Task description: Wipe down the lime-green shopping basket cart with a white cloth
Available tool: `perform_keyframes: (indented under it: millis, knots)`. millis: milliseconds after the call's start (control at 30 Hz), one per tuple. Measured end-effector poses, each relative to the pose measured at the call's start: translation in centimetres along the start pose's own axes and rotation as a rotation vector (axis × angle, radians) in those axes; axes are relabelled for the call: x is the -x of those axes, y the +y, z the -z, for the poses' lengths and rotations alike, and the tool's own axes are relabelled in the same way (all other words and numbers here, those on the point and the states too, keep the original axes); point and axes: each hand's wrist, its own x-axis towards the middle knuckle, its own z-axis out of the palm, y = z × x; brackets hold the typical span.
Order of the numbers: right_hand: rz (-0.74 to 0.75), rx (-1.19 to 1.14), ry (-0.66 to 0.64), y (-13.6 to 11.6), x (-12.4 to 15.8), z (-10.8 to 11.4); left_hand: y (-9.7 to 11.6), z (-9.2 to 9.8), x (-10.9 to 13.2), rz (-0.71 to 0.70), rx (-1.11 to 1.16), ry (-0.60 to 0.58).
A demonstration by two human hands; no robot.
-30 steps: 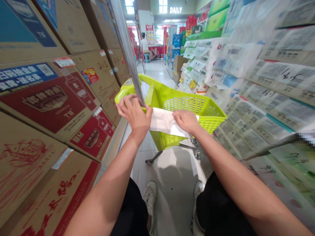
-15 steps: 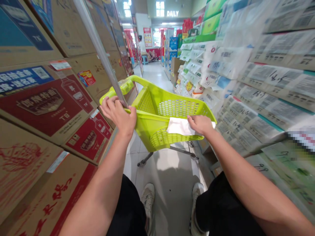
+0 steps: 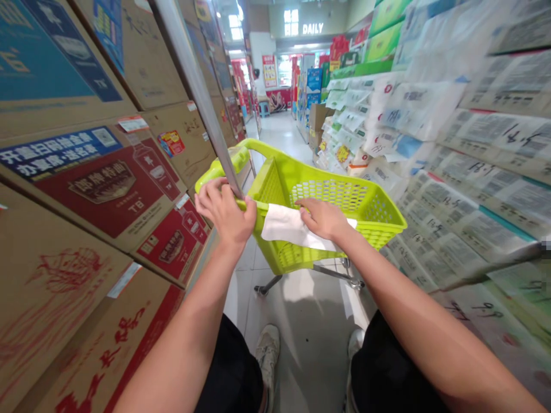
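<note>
A lime-green plastic shopping cart stands side-on before me. My left hand is closed around its rim at the handle end, right beside a grey metal pole that rises up to the left. Over the middle of the near rim lies a white cloth. My right hand presses the cloth against the rim, fingers over the top and thumb along it. The cart's basket holds nothing that I can see. Part of the cloth is hidden under my right hand and wrist.
Stacked cardboard cartons wall the left side. To the right, shelves carry white plastic-wrapped packs with handwritten prices. The tiled aisle runs ahead past a brown carton and a blue stool.
My right hand has slid the cloth leftward along the cart's near rim, from near the far end to the middle. My left hand stays on the handle end. The whole view has shifted slightly.
</note>
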Motion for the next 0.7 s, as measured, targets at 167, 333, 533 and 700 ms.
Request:
perform_keyframes:
  millis: [167,333,533,700]
  knots:
    - [-0.134,0.091,-0.191,0.6,0.9,0.4,-1.4,-0.6,-1.1,0.027,-0.016,0.030]
    - [-0.255,0.144,-0.268,4.6,2.9,0.7,-2.8,-0.9,-1.9,0.035,-0.006,0.051]
    - [-0.395,0.181,-0.216,6.4,3.5,0.6,-2.8,-0.9,-1.5,0.018,-0.006,0.062]
    - [-0.294,0.143,-0.050,1.8,1.5,-0.4,-1.3,-0.7,-0.5,0.059,0.013,0.088]
